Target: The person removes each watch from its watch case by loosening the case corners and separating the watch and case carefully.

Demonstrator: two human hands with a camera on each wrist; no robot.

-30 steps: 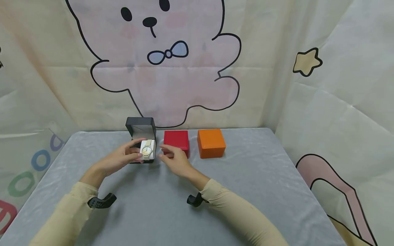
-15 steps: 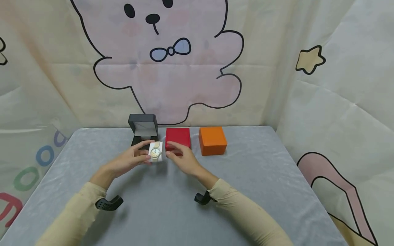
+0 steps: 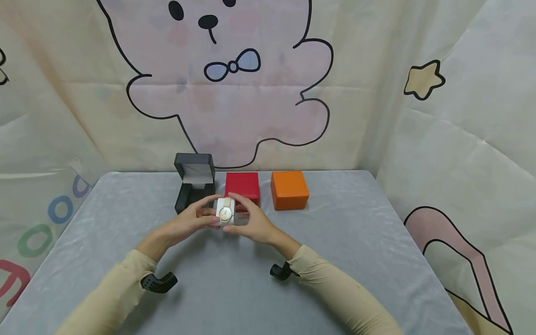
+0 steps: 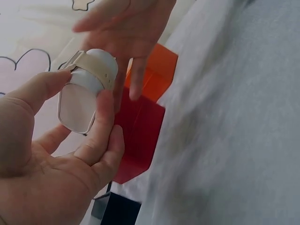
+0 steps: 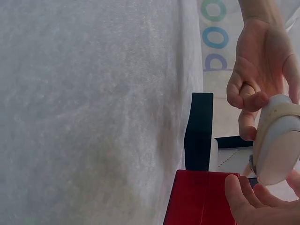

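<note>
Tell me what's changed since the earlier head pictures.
The left hand has carried the watch on its white cushion out of the dark box and rightward, up to the right hand; whether that hand touches it is unclear. The dark box stays open, the red box and orange box unmoved.

On my feed, soft light covers the table [image 3: 226, 291], faint shadows fall across it, and wrist views look dimmer.
</note>
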